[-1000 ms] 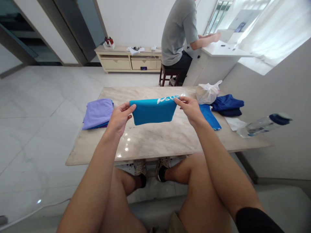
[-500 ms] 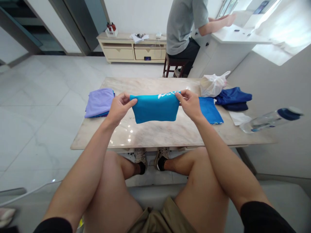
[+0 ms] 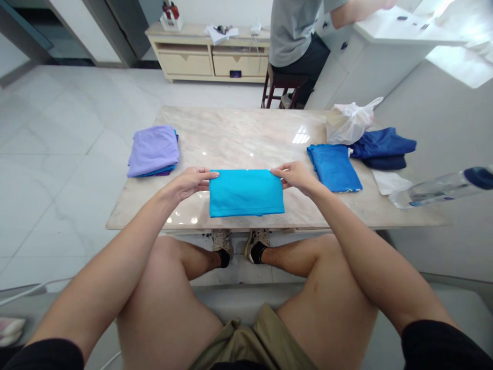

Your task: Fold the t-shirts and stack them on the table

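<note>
A folded turquoise T-shirt (image 3: 246, 193) lies flat on the marble table (image 3: 246, 128), close to its near edge, with its lettering hidden. My left hand (image 3: 191, 183) sits at the shirt's far left corner, and my right hand (image 3: 295, 177) sits at the far right corner. Both hands keep their fingertips on the cloth's upper edge. To the left lies a folded lilac garment (image 3: 153, 151), and to the right a folded blue garment (image 3: 333, 168).
A white plastic bag (image 3: 348, 122), dark blue clothes (image 3: 383, 149), a white sheet (image 3: 390, 182) and a lying clear bottle (image 3: 435, 190) occupy the table's right end. A seated person (image 3: 296, 36) works at a white counter beyond it. A low cabinet stands behind.
The turquoise shirt has come down from the air and now lies flat on the table, nearer the front edge. Both hands have lowered with it, and the view has tilted down.
</note>
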A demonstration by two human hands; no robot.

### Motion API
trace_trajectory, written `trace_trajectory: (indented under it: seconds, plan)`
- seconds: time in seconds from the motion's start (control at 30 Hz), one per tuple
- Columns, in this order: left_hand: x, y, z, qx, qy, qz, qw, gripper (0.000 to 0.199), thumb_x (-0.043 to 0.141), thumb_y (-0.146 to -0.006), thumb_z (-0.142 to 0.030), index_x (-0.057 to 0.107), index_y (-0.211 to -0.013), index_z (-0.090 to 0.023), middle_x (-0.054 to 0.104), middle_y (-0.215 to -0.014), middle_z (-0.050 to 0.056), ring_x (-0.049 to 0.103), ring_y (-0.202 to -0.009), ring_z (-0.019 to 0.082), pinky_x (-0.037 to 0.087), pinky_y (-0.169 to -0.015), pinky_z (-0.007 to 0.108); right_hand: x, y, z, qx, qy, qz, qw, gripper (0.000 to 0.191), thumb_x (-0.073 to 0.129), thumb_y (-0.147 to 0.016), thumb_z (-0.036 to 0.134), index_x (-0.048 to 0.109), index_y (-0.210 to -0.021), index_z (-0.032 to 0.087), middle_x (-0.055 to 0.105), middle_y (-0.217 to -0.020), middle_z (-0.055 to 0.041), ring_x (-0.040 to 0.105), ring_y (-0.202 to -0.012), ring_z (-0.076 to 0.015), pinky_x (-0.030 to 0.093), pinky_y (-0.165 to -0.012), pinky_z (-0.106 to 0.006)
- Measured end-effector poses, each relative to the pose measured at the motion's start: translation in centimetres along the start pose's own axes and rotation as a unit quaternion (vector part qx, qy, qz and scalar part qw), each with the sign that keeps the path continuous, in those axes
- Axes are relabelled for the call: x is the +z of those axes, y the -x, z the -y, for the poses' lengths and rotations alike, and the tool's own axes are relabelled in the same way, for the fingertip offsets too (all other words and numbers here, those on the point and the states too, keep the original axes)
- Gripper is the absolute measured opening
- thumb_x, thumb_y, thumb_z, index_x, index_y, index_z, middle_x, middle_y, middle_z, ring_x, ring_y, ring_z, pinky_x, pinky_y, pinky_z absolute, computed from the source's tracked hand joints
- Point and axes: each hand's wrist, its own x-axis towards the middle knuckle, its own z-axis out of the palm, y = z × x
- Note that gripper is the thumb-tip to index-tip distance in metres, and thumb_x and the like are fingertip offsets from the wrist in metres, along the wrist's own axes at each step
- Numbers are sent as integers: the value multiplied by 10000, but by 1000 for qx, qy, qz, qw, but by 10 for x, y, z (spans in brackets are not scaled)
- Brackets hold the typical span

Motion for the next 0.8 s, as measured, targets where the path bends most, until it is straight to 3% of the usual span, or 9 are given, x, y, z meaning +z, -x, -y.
trace_trajectory:
  seconds: [0.1, 0.17, 0.23, 0.4, 0.53, 0.67, 0.8]
  plan:
    - [-5, -17, 19, -27, -137, -32, 990, 538, 1041, -519, -539, 690, -732, -192, 775, -767, 87, 760, -760, 247, 606, -688, 341, 3, -7, -7, 21, 204, -5, 979, 151, 837, -981, 267, 787, -976, 124, 831, -926, -142, 810, -843, -242, 663, -742, -309]
    - [-7, -22, 26, -3, -228, -48, 972, 485, 1008, -564, -531, 685, -709, -201, 762, -743, 86, 742, -723, 246, 557, -625, 325, 6, -6, -6, -3, 370, -37, 928, 111, 785, -999, 220, 804, -1062, 130, 838, -1090, -180, 809, -1016, -288, 634, -871, -347]
    - [-5, -21, 26, 42, -281, -27, 959, 431, 952, -638, -549, 709, -751, -212, 776, -778, 83, 733, -715, 245, 526, -610, 321, 9, -1, -2, -31, 462, -31, 886, 140, 744, -1026, 256, 817, -1093, 157, 834, -1159, -173, 788, -1093, -308, 593, -906, -348]
    - [19, -1, 15, 160, -353, 64, 919, 315, 832, -791, -570, 764, -819, -263, 802, -874, 63, 725, -824, 266, 502, -704, 331, 21, 19, 5, -119, 440, 133, 880, 143, 785, -1003, 357, 826, -978, 222, 844, -1020, -73, 748, -920, -237, 498, -759, -290]
    - [41, 6, 25, 142, -401, 159, 891, 243, 917, -745, -444, 746, -779, -275, 773, -834, 34, 687, -755, 257, 426, -689, 329, 26, 23, -7, -62, 409, 262, 872, 162, 905, -878, 321, 779, -822, 235, 777, -752, -12, 681, -703, -185, 417, -619, -286]
    - [55, 3, 47, 125, -468, 177, 857, 398, 999, -620, -236, 602, -626, -254, 683, -724, 30, 689, -772, 281, 389, -712, 332, 24, 16, -21, -13, 403, 289, 868, 209, 945, -787, 221, 738, -803, 235, 748, -676, 14, 683, -658, -180, 411, -589, -284]
    - [52, -8, 53, 135, -503, 183, 833, 416, 996, -636, -242, 580, -643, -250, 678, -741, 39, 698, -824, 300, 395, -735, 340, 12, 9, -19, -10, 355, 283, 891, 157, 893, -869, 266, 749, -816, 232, 753, -662, 11, 724, -666, -192, 486, -658, -285]
